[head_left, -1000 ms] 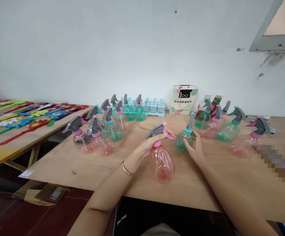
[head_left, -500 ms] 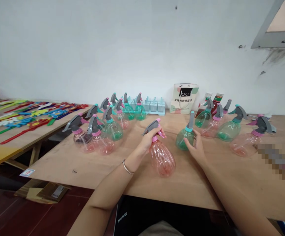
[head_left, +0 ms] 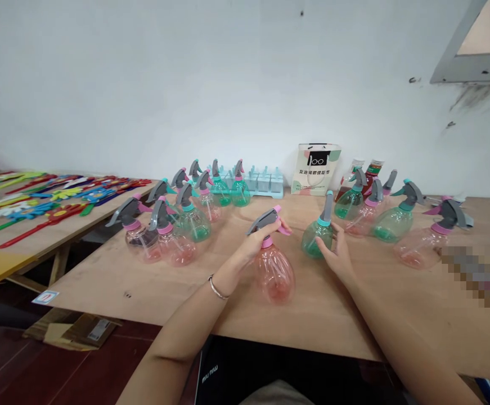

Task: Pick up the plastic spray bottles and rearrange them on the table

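A clear pink spray bottle (head_left: 277,277) with a grey and pink trigger head stands in front of me, and my left hand (head_left: 258,241) is wrapped round its neck. To its right is a green spray bottle (head_left: 312,241) with a turquoise collar. My right hand (head_left: 336,253) is at the right side of this green bottle, thumb against its front and the fingers partly hidden behind it. Both bottles are upright or nearly so. A bracelet (head_left: 218,288) circles my left wrist.
Several pink and green spray bottles (head_left: 177,247) stand left, others (head_left: 392,224) right. Behind are a light blue rack (head_left: 265,185), a paper bag (head_left: 315,170) and red-filled bottles (head_left: 372,175). Colourful hand-shaped items (head_left: 61,214) cover the left table (head_left: 21,250). A blurred patch (head_left: 481,277) lies right.
The pink bottle in my left hand has swung slightly, its base moving left and its nozzle right, so it is more upright. My right hand and the green bottle are almost unchanged.
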{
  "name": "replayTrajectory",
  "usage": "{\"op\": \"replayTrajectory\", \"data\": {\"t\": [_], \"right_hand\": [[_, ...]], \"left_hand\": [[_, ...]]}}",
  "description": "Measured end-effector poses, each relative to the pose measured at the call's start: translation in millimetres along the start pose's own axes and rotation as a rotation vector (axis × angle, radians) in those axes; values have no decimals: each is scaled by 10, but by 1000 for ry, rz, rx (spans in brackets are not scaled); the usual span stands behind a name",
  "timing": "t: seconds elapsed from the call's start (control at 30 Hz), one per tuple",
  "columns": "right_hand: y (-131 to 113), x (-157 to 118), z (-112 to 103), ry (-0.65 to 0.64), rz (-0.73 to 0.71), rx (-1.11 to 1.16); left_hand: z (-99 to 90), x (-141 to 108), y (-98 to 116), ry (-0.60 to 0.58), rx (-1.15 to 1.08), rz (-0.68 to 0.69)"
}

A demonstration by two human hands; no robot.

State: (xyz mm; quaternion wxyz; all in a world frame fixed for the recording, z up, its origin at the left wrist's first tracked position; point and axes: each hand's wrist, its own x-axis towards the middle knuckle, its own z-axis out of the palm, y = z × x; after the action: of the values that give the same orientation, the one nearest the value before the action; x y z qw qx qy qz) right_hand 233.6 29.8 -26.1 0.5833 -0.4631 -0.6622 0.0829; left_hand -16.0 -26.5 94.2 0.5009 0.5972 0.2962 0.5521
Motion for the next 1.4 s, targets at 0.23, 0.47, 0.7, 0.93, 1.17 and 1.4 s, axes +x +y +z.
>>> {"op": "replayTrajectory", "data": {"t": [0.23, 0.47, 0.7, 0.93, 1.17, 1.4], "right_hand": [[-34, 7, -3, 10, 12, 8], [-65, -10, 1, -10, 22, 33], [-94, -8, -7, -17, 32, 36], [-48, -8, -8, -17, 35, 37], [-96, -7, -14, -17, 18, 41], [-67, -4, -6, -1, 28, 33]], "left_hand": [[-15, 11, -87, 5, 44, 65], [-172, 17, 60, 141, 273, 76], [-802, 277, -15, 351, 548, 308], [-1167, 421, -331, 398, 682, 244], [-1262, 256, -221, 356, 1391, -159], [-1363, 347, -346, 408, 1300, -317]]}}
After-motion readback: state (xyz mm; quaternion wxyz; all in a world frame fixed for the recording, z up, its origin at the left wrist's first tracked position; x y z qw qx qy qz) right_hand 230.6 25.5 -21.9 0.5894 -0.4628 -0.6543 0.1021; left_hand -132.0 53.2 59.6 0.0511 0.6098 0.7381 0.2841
